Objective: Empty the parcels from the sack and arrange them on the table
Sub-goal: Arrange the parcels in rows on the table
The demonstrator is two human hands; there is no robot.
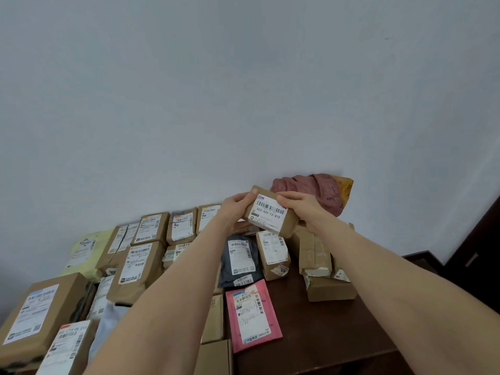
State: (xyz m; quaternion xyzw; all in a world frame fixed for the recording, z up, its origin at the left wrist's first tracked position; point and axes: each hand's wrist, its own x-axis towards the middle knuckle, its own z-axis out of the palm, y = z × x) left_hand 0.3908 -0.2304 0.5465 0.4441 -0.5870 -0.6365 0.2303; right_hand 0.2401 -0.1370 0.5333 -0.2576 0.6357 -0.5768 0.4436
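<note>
**A:** What are the hands doing?

**B:** Both hold one small brown parcel (pixel 270 212), lifted clear of the desk (pixel 324 336). The left hand (pixel 235 209) grips its left end with the fingers curled round the edge. The right hand (pixel 303 209) grips the right end, thumb over a corner of the white label.

**A:** Where is that, going by the pink mailer (pixel 253 315)?

**B:** The mailer lies flat on the dark desk, label up. The held parcel is in the air well beyond it, toward the wall, with its barcode label tilted to the camera.

**A:** And the rest?

**B:** A dark grey bag (pixel 239 262) lies just beyond the mailer, with a brown box (pixel 273 255) beside it. To the mailer's right stand a few more brown boxes, one long box (pixel 315 253) leaning on the others. To its left are rows of labelled brown boxes, partly hidden by the left forearm. A large box (pixel 38 312) and a pale yellow-green mailer (pixel 86 250) lie farthest left.

**A:** The sack?

**B:** A crumpled reddish sack (pixel 311 193) lies far beyond the mailer and to its right, against the wall.
</note>
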